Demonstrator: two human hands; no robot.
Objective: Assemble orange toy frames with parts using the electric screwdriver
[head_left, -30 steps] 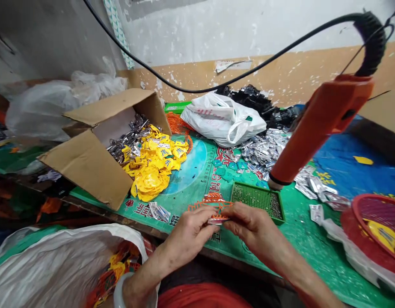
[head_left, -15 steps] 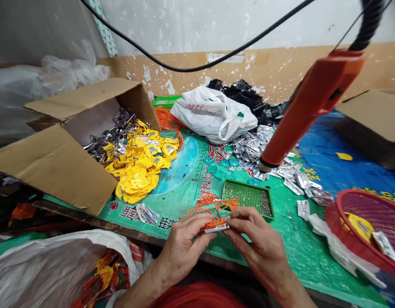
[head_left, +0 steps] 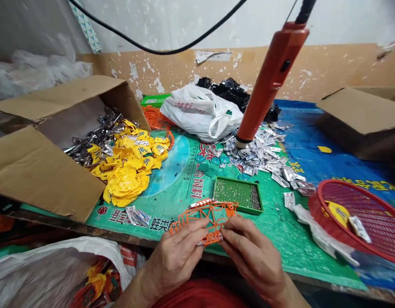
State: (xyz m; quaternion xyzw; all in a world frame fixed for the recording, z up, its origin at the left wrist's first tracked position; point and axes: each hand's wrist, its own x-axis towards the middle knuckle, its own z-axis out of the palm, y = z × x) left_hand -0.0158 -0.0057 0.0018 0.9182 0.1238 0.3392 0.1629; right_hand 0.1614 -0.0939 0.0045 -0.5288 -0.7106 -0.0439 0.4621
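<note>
An orange plastic lattice frame [head_left: 213, 214] is held between my two hands, low over the front of the table. My left hand [head_left: 181, 250] pinches its near left part, thumb below and fingers on top. My right hand [head_left: 251, 246] grips the near right part with thumb and fingertips. Silvery strips show along the frame's far and near edges; the fingertips partly cover the near one. Just beyond the frame lies a green tray [head_left: 260, 209] of small metal screws. An orange electric screwdriver [head_left: 271, 81] hangs from a cable, its tip over a pile of silver pieces [head_left: 264, 149].
At the left a cardboard box [head_left: 46, 171] lies on its side, spilling yellow parts [head_left: 126, 184] and dark pieces. A white plastic bag [head_left: 197, 113] sits at the back. On the right stand a red basket [head_left: 316, 214] and another box [head_left: 360, 111]. An open sack [head_left: 56, 265] is lower left.
The orange frame has tipped to show more of its lattice face, and both hands have shifted their hold along its near edge. The camera view has turned; the hanging screwdriver appears farther left.
</note>
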